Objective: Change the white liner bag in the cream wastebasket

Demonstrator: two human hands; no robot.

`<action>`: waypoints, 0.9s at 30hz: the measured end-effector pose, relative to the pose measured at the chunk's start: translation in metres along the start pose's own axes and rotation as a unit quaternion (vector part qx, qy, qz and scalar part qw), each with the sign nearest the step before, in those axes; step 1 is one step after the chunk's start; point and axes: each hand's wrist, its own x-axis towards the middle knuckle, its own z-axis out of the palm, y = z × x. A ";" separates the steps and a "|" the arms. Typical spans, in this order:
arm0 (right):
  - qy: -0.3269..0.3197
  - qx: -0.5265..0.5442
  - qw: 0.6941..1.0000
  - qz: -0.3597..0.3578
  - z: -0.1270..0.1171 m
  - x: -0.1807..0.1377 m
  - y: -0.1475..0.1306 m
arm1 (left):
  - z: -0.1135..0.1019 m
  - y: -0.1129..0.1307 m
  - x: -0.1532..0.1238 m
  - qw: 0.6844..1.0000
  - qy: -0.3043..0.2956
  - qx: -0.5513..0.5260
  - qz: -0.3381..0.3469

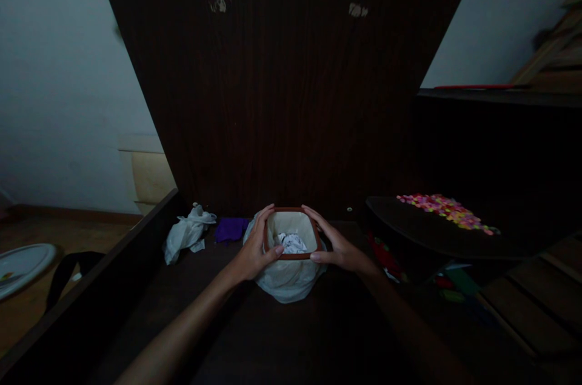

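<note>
A small bin with a brown squarish rim (293,257) stands on the dark wooden surface, lined with a whitish plastic bag (291,288) that hangs over its outside. Crumpled white paper with dark marks (291,243) lies at the bottom. My left hand (257,251) holds the left side of the rim, thumb on the near corner and fingers along the side. On the opposite side, my right hand (339,250) grips the rim in much the same way. The bin's outer wall is hidden by the bag.
Left of the bin lie a crumpled white plastic bag (188,232) and a purple cloth-like piece (230,229). A rounded dark shelf (386,215) at right bears many small colourful pieces (448,210). A tall dark panel (291,100) rises behind; a raised edge (91,288) runs along the left.
</note>
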 end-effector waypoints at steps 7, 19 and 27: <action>0.028 0.013 0.999 -0.017 0.008 -0.001 0.005 | 0.001 0.000 -0.002 1.000 -0.002 -0.004 -0.003; 0.060 0.140 0.988 -0.003 0.029 -0.009 0.019 | -0.009 0.006 -0.006 0.998 -0.022 -0.009 -0.055; 0.054 0.004 0.997 0.057 0.062 -0.045 0.053 | 0.011 -0.005 -0.069 0.995 -0.060 0.030 -0.075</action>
